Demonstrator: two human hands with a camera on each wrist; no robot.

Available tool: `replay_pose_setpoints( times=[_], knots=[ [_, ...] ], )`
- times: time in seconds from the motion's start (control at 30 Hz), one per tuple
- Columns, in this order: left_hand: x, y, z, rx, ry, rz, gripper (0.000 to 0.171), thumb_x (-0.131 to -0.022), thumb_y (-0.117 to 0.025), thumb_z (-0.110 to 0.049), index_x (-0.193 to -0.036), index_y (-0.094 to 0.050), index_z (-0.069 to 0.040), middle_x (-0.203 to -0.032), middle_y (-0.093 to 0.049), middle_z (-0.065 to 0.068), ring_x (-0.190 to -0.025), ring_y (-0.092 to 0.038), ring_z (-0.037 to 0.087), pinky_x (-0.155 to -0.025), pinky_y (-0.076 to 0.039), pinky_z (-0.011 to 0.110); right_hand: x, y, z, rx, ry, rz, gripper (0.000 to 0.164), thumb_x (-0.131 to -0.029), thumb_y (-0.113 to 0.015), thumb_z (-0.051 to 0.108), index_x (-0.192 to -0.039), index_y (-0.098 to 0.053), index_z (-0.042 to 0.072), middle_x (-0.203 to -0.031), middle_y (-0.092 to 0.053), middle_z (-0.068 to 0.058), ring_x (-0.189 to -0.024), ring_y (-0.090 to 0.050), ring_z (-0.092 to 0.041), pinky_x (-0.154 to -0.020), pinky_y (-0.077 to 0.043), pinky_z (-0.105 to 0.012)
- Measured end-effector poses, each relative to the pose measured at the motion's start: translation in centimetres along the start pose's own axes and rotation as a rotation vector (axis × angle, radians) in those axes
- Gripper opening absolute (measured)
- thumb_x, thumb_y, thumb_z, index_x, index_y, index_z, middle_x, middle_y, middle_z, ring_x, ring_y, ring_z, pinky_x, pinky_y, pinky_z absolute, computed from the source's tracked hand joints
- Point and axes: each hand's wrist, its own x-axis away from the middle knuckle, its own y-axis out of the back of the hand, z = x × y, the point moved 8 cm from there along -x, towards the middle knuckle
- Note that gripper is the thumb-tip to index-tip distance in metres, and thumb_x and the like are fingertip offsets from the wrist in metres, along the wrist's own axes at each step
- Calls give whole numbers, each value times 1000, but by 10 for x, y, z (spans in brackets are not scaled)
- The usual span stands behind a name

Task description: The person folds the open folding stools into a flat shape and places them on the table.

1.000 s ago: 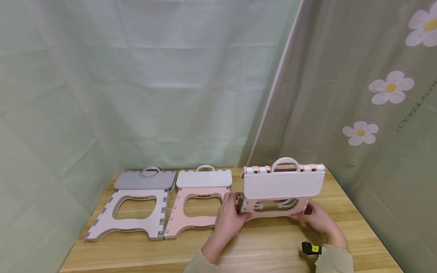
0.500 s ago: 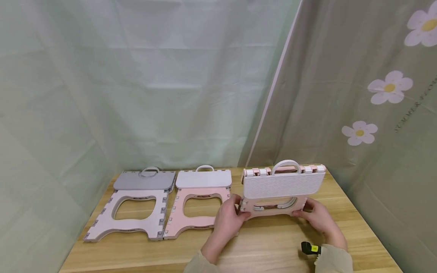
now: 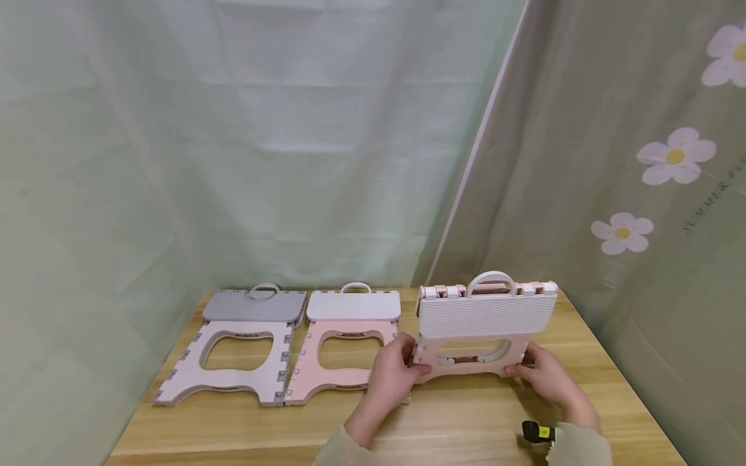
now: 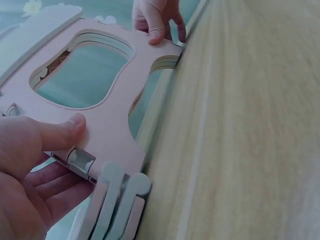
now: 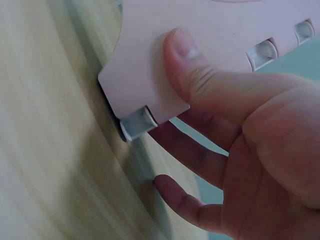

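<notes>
A folding stool (image 3: 486, 317) with a white ribbed seat flap, arched carry handle and pink leg panels stands folded at the right of the table, leaning slightly. My left hand (image 3: 393, 369) grips its lower left edge, thumb on the front of the pink panel (image 4: 115, 125) and fingers behind, as the left wrist view shows. Its lower right corner is held by my right hand (image 3: 544, 375). In the right wrist view the right thumb (image 5: 185, 55) presses the pink face near the foot, while the other fingers reach behind, partly hidden.
Left of my hands, a pink folding stool (image 3: 300, 369) with a white seat flap lies folded flat. Beside it lies a white one (image 3: 268, 382) with a grey flap. A curtain (image 3: 320, 162) hangs behind the wooden table (image 3: 454, 427). A black strap (image 3: 537, 432) sits at my right cuff.
Through the held stool's opening, the pale edges behind have drawn closer to the rim. Both hands keep their grip. The head view has shifted slightly.
</notes>
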Motion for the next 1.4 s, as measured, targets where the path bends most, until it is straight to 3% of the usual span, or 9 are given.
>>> replay_pose_setpoints(
  times=[0.2, 0.37, 0.5, 0.77, 1.0, 1.13, 1.23, 1.4],
  knots=[
    [0, -2, -5, 130, 19, 41, 37, -82, -95, -12, -107, -68, -9, -88, -65, -6, -78, -60, 8, -70, -54, 26, 12, 4, 6, -69, 63, 92, 52, -101, -75, 10, -141, -52, -13, -115, -70, -17, -96, -64, -15, -77, -56, -30],
    [0, -5, -11, 170, 71, 68, 37, -84, -92, -9, -112, -67, -5, -89, -63, -3, -77, -60, 9, -69, -54, 26, 22, 10, 9, -138, 66, 134, 52, -104, -70, 8, -143, -47, -18, -125, -66, -25, -100, -64, -8, -81, -56, -27],
    [2, -13, -14, 155, 110, 116, 41, -88, -90, -11, -119, -65, 1, -90, -63, -3, -77, -60, 9, -69, -53, 26, 30, 16, 3, -195, -7, 162, 57, -105, -67, 9, -144, -41, -23, -131, -63, -26, -102, -63, -7, -84, -56, -26],
    [4, -20, -9, 123, 165, 141, 62, -94, -86, -18, -142, -57, 10, -86, -63, -3, -75, -60, 10, -68, -53, 28, 34, 14, -6, -356, -140, 284, 67, -110, -59, 14, -148, -25, -30, -119, -67, -12, -99, -66, -14, -84, -58, -32],
    [6, -28, -2, 61, 186, 213, 74, -98, -81, -24, -154, -47, 9, -83, -63, -1, -73, -58, 13, -67, -50, 32, 34, 9, -15, -340, -193, 312, 66, -111, -55, 20, -145, -30, -30, -106, -70, -6, -95, -65, -14, -83, -55, -30],
    [8, -30, 0, 26, 173, 228, 78, -97, -83, -24, -157, -44, 7, -91, -69, 0, -82, -62, 12, -77, -54, 36, 32, 7, -19, -349, -196, 320, 65, -112, -54, 21, -145, -30, -30, -105, -71, -4, -94, -66, -12, -83, -54, -28],
    [9, -30, -2, -1, 149, 233, 75, -94, -84, -22, -154, -48, 5, -96, -73, 0, -87, -64, 11, -83, -55, 38, 30, 7, -21, -338, -210, 311, 66, -112, -53, 22, -145, -30, -30, -106, -71, -4, -95, -65, -12, -84, -54, -27],
    [11, -28, -5, -58, 124, 238, 69, -91, -86, -22, -146, -54, 5, -92, -73, 1, -84, -65, 15, -80, -55, 40, 26, 9, -23, -285, -256, 291, 67, -112, -52, 24, -145, -32, -30, -112, -70, -6, -99, -64, -13, -85, -52, -26]
  ],
)
